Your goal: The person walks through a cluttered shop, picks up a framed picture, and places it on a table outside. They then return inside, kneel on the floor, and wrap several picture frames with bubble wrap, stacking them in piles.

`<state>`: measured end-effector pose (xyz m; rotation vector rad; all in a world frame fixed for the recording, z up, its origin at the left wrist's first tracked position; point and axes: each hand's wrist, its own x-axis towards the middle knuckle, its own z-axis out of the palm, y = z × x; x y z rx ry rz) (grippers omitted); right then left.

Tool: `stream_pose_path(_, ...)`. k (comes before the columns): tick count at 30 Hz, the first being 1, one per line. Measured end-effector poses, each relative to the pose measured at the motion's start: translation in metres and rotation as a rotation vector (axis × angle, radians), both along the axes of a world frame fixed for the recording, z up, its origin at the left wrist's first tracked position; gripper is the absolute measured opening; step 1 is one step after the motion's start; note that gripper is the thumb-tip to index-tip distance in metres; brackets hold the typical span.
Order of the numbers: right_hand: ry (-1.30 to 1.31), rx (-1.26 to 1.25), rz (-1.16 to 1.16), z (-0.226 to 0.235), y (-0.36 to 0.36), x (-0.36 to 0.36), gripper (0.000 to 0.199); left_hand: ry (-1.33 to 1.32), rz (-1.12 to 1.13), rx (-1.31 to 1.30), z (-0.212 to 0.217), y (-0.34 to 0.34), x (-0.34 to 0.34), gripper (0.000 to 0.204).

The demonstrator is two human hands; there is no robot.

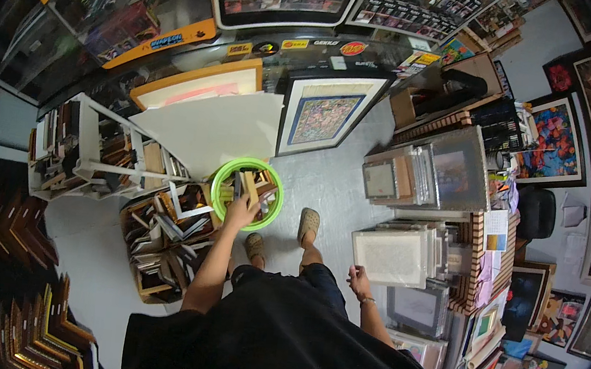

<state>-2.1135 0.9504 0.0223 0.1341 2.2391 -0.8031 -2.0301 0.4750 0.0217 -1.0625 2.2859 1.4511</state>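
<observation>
"Both sides are occupied?"

"Hardly: the right hand (358, 283) is held loosely open beside sleeved frames (391, 257) (contact cannot be told). By the left hand's (239, 214) fingers, a wooden strip (253, 193) is grasped over the green basket (280, 196), where offcuts (267, 197) are presumably kept from scattering."

The left hand (240, 213) reaches forward; the right hand (360, 284) extends out rightward.

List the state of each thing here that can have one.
Left hand: at the tan wood piece, exact grip unclear
Right hand: fingers partly curled
Green basket: open-topped, holding pieces
Clogs: worn
Black-framed picture: propped up
White rack: loaded
</observation>
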Motion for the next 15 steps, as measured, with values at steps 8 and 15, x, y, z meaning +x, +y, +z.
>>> stream_pose_path(8, 0.227, -0.167, 0.24, -0.038, -0.084, -0.32, 0.05, 0.133, 0.022, 0.118, -0.017, 0.028, -0.129, 0.054)
stream_pose_path(15, 0.167, -0.505, 0.303, -0.12, -0.222, -0.577, 0.062, 0.328, 0.461, 0.043, -0.102, -0.03, -0.293, 0.066)
